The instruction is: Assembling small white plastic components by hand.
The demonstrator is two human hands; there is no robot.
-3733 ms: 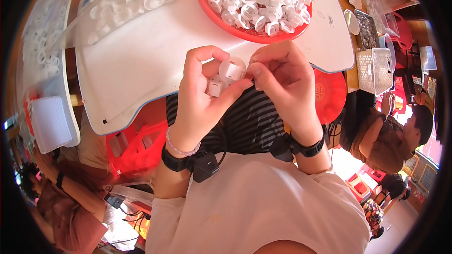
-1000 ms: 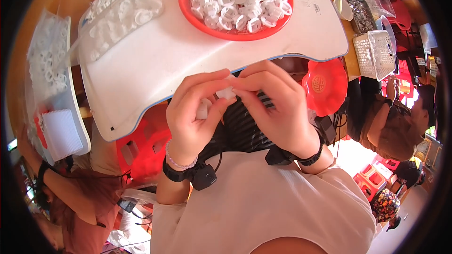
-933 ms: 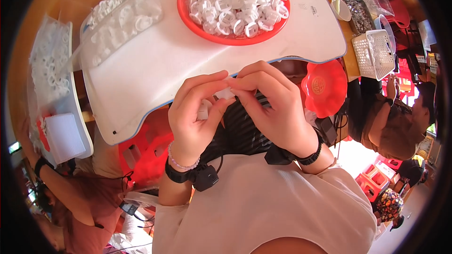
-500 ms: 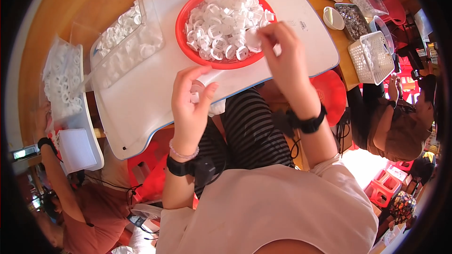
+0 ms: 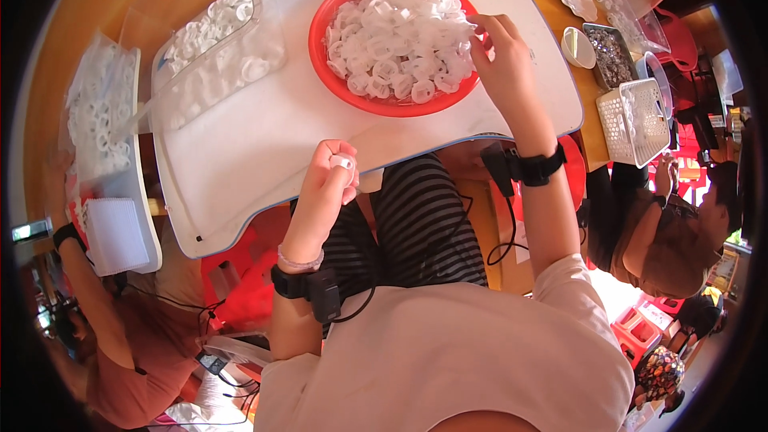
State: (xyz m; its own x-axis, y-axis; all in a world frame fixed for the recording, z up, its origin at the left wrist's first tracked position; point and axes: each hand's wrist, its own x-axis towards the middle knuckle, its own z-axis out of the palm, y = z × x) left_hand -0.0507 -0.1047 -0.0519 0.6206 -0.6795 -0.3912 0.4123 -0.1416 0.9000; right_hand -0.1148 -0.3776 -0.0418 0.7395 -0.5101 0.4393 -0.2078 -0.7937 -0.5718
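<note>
My left hand [image 5: 328,182] is closed on a small white plastic ring piece [image 5: 342,163], held just off the near edge of the white board [image 5: 264,144]. My right hand [image 5: 500,56] reaches into the red bowl [image 5: 336,80] heaped with several white plastic rings [image 5: 396,40]; its fingertips pinch at the rings on the bowl's right side. Whether a ring is lifted I cannot tell. Both wrists wear black bands.
A clear tray [image 5: 216,56] of white rings lies left of the bowl. Another tray of white pieces [image 5: 100,112] sits further left. At right stand a white basket [image 5: 636,120], small dishes [image 5: 608,52] and another seated person [image 5: 664,216]. A person's arm [image 5: 88,288] is at lower left.
My hands were together over my lap working one white piece. They have parted: the right hand went up into the red bowl, the left stays near the board's edge with the piece.
</note>
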